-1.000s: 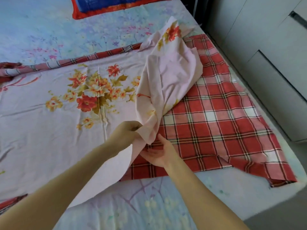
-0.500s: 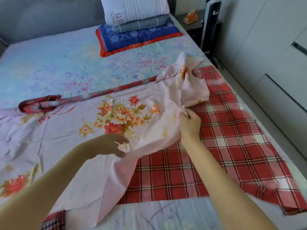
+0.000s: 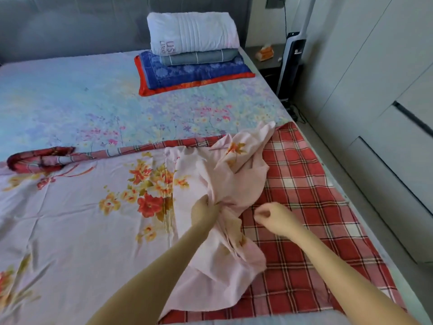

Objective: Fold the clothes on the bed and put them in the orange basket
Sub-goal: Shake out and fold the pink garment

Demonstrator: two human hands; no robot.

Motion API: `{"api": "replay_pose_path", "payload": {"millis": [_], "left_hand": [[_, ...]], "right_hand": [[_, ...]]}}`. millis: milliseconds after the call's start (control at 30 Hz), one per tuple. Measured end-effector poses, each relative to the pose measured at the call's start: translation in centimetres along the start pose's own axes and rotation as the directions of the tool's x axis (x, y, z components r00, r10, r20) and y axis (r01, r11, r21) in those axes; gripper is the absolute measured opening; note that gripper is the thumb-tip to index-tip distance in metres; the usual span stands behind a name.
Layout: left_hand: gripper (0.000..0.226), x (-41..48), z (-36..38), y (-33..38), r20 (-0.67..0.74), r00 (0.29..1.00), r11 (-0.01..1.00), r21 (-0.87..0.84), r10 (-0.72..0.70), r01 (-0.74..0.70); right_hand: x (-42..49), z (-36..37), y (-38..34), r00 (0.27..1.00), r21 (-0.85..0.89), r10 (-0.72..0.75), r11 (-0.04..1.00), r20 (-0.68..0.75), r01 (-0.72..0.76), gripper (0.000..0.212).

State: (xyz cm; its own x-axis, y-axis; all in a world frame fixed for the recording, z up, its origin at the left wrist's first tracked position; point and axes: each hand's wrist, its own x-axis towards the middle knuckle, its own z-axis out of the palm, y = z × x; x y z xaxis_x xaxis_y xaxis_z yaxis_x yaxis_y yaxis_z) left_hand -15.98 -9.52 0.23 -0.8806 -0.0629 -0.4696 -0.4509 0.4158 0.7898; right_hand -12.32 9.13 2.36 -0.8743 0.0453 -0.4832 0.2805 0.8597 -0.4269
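- Pink floral cloth (image 3: 82,219): spread flat over the near half of the bed (image 3: 70,102), right side bunched up and crumpled.
- Lying on top of a red plaid cloth (image 3: 304,188), which shows along the far edge and at right.
- Left hand (image 3: 205,213): clamped on the bunched pink fabric.
- Right hand (image 3: 277,219): fingers curled in, nothing seen in them, over the plaid just beside the bunch.
- Stack of folded bedding (image 3: 192,55) at the head of the bed.
- Nightstand (image 3: 269,64) with tissue pack (image 3: 266,53) beyond; pale wardrobe (image 3: 375,90) at right.
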Motion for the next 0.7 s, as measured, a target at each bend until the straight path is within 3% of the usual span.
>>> {"api": "replay_pose_path", "payload": {"millis": [67,133,200,267,333,433,500,600,633,700], "left_hand": [[0.018,0.2,-0.9,-0.7,0.147,0.988,0.997,0.054,0.041,-0.050],[0.018,0.2,-2.1,-0.9,0.256,0.964,0.988,0.114,0.074,-0.106],[0.019,0.3,-3.1,-1.1,0.323,0.944,0.976,0.170,0.072,-0.133],[0.026,0.3,-3.6,-1.1,0.362,0.929,0.961,0.224,0.075,-0.165],[0.035,0.2,-4.0,-1.0,0.408,0.909,0.940,0.271,0.083,-0.208],[0.026,0.5,-5.3,-0.2,0.542,0.840,0.908,0.353,-0.001,-0.226],[0.027,1.1,-5.9,0.4,0.519,0.855,0.910,0.354,0.001,-0.216],[0.037,1.7,-6.3,2.6,0.290,0.956,0.992,0.111,0.032,-0.066],[0.041,1.5,-6.2,3.7,0.281,0.959,1.000,-0.015,-0.020,0.025],[0.050,0.8,-5.8,6.1,0.340,0.937,0.976,-0.161,-0.083,0.145]], "right_hand": [[2.9,0.2,-2.3,0.995,0.315,0.036,0.949,-0.092,-0.006,0.041],[5.8,1.0,-5.1,0.992,0.575,0.126,0.811,0.009,-0.109,0.051],[8.1,1.9,-7.2,0.965,0.712,0.213,0.654,0.153,-0.257,0.056],[9.7,2.7,-8.2,0.933,0.733,0.264,0.580,0.244,-0.356,0.062],[10.0,2.4,-8.5,0.936,0.710,0.265,0.613,0.230,-0.348,0.050],[9.8,1.8,-8.8,0.962,0.503,0.264,0.824,0.064,-0.260,0.015],[10.2,2.0,-7.8,0.962,0.342,0.265,0.911,-0.064,-0.228,0.018],[10.8,3.4,-4.5,0.946,0.158,0.122,0.984,-0.302,-0.076,0.058],[9.3,3.1,-4.5,0.918,0.113,0.065,0.993,-0.392,-0.022,0.058],[4.5,1.3,-6.6,0.786,-0.127,-0.182,0.983,-0.591,0.132,0.029]]}}
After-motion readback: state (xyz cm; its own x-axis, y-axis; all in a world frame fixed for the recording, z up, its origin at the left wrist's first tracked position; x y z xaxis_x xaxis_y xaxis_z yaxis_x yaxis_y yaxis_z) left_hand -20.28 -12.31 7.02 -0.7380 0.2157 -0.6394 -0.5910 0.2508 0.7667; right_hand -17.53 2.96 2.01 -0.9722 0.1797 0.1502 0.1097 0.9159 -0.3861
